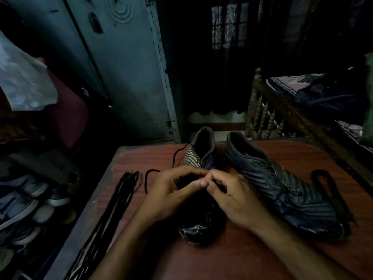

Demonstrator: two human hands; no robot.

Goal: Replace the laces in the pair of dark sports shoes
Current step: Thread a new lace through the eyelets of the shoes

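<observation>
Resting on a reddish-brown tabletop (252, 249), head view: two dark sports shoes. Left shoe (201, 154) under both hands; right shoe (282, 184) just beside it, unlaced. Left hand (171, 197) and right hand (234, 199), fingers curled and fingertips meeting, apparently pinching a black lace (153, 172); dim light obscures the grip. Bundle of black laces (121, 195) at left edge; another lace (331, 188) right of the right shoe.

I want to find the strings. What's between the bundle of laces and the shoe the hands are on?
In the head view, one loose black lace curls on the table there.
</observation>
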